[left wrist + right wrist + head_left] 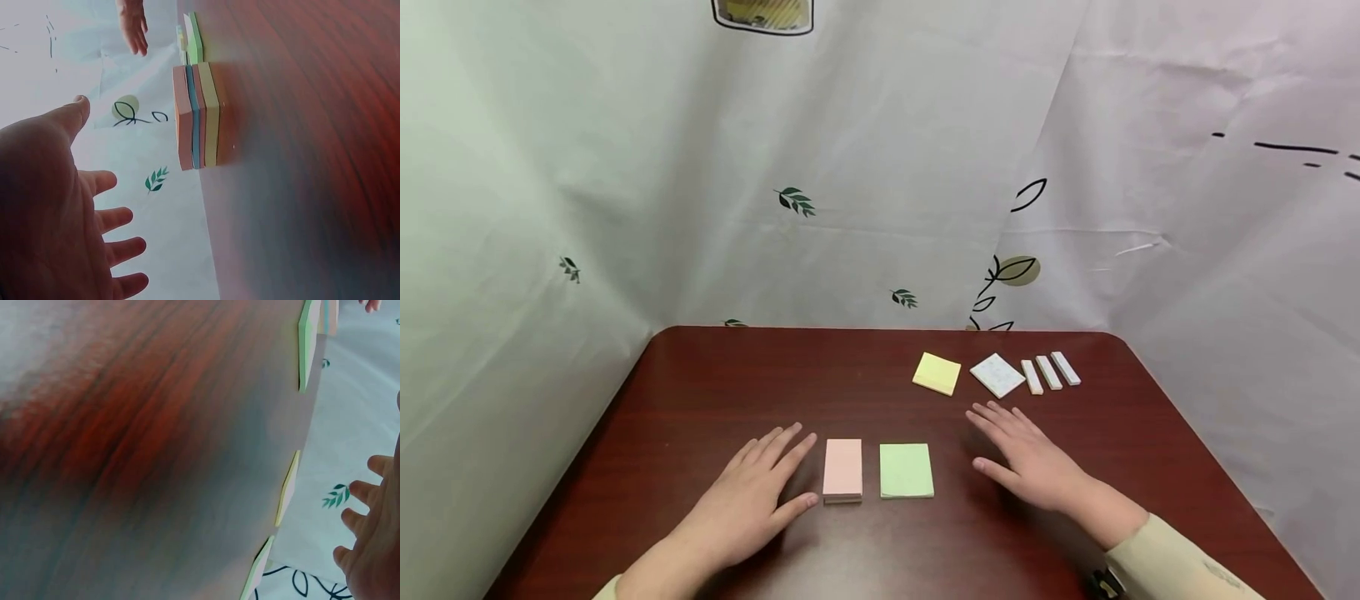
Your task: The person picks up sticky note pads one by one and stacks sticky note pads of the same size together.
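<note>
Head, L grip: lower L of frame, fingers spread, holding nada; thumb just beside pink stack, small gap, no contact.
Head, R grip: lower R, fingers spread, holding nada; tips just short of white pad.
Head, pads: pink stack + green pad side by side, lower ctr, gap btwn; yellow pad + white pad R of ctr, then 3 white strips, apart from each other.
Head, handling: imo hands poised, nothing picked up. Take pink stack low on both long sides, thumb vs fingers, so all layers come together. Green pad looks thin; prob easier w/ a fingertip under an edge. Strips look narrow: light pinch, 1 at a time.
Head, containers: none seen; pads + strips sit directly on table.
L wrist, stack: upper ctr, layers pink/blue/pink/tan, roughly flush. Imo a high pinch risks shearing layers.
L wrist, L grip: L side, spread, clear of stack.
R wrist, R grip: R edge, partly cut off, fingers apart, no pad touched.
</note>
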The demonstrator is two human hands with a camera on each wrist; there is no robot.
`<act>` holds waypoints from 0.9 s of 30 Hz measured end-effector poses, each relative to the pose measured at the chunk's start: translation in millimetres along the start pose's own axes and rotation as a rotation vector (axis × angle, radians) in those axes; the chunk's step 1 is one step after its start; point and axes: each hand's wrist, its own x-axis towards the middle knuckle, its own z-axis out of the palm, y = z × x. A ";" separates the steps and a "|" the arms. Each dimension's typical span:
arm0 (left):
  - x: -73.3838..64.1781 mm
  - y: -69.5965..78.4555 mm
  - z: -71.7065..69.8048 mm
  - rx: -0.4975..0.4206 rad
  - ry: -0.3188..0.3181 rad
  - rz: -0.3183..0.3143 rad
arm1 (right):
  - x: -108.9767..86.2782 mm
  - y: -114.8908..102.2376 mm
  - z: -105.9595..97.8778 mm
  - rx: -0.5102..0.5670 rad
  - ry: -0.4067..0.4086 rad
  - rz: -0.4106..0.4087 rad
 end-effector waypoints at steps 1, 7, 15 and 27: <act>0.1 1.3 -0.2 -0.008 -0.004 0.000 | -1.3 0.1 0.4 -0.004 0.005 -0.004; 4.6 9.3 0.4 -0.023 -0.025 0.014 | -5.4 -1.0 2.4 -0.007 0.034 -0.024; 30.4 29.9 0.7 -0.072 -0.085 0.096 | -3.8 -2.4 4.2 -0.016 0.009 -0.022; 88.2 56.7 13.5 0.034 -0.271 0.036 | -7.6 -3.0 5.6 -0.007 0.003 -0.005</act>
